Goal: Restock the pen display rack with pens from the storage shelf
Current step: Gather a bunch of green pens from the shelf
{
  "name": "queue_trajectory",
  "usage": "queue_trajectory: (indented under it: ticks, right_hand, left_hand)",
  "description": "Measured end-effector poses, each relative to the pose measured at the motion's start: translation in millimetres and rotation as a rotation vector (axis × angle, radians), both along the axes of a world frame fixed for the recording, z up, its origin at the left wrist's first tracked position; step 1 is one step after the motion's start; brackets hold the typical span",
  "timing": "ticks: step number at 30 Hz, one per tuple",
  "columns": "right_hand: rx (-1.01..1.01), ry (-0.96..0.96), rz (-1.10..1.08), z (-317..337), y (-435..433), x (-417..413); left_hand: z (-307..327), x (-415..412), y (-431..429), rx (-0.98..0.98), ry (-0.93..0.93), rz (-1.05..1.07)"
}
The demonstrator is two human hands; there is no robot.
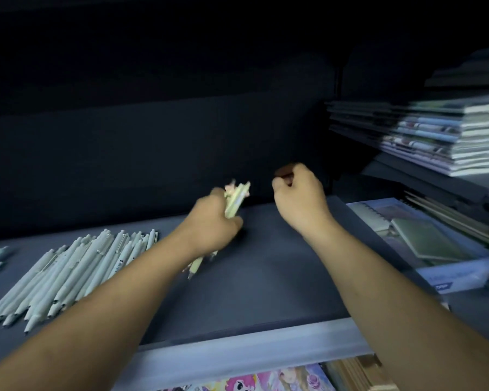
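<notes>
The 1 view is worn on the head and faces forward and down into a dark shelf [266,292], close enough that the 2 forearms run in from the bottom edge. The left hand [212,224], gripping pens [236,198], and the right hand [299,198] sit near centre; the wide lens reaches loose pens [68,266] far left and notebooks [449,142] far right.

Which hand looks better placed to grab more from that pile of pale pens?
Probably the left hand: the pale pens lie on its side of the shelf, though it already grips a yellow pen bundle. The right hand is curled farther away.
</notes>
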State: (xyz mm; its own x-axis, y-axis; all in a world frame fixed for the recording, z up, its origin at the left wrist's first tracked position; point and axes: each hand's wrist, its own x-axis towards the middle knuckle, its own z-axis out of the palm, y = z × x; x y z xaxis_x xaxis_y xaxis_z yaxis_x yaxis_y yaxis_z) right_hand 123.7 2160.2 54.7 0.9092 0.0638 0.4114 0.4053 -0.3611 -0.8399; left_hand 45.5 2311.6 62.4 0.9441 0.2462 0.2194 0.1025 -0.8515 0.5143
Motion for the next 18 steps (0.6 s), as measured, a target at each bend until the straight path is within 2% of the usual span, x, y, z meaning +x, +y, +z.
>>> queue_trajectory:
  ticks: [2,4,5,8,12,15,18]
  right_hand:
    - [0.192,0.090,0.115,1,8,-6]
    - [0.383,0.183,0.275,4,17,-15]
    - [0.430,0.183,0.326,6,20,-18]
    - [0.458,0.119,0.409,10,26,-28]
    - [0.449,0.092,0.537,12,25,-38]
    - [0.423,0.071,0.610,12,24,-42]
    - [0.304,0.051,0.582,10,25,-42]
  left_hand:
    - [-2,-2,3,-0.357,-0.258,-0.059]
    - [-4,-4,-1,-0.723,-0.401,-0.153]
    - [-6,-4,-3,-0.822,-0.447,-0.188]
    - [-13,-4,-4,-0.878,-0.529,-0.241]
    - [-19,-7,-6,-0.750,-0.565,-0.285]
    - [-19,-7,-11,-0.771,-0.543,-0.270]
    - [-22,-8,-13,-0.779,-0.445,-0.291]
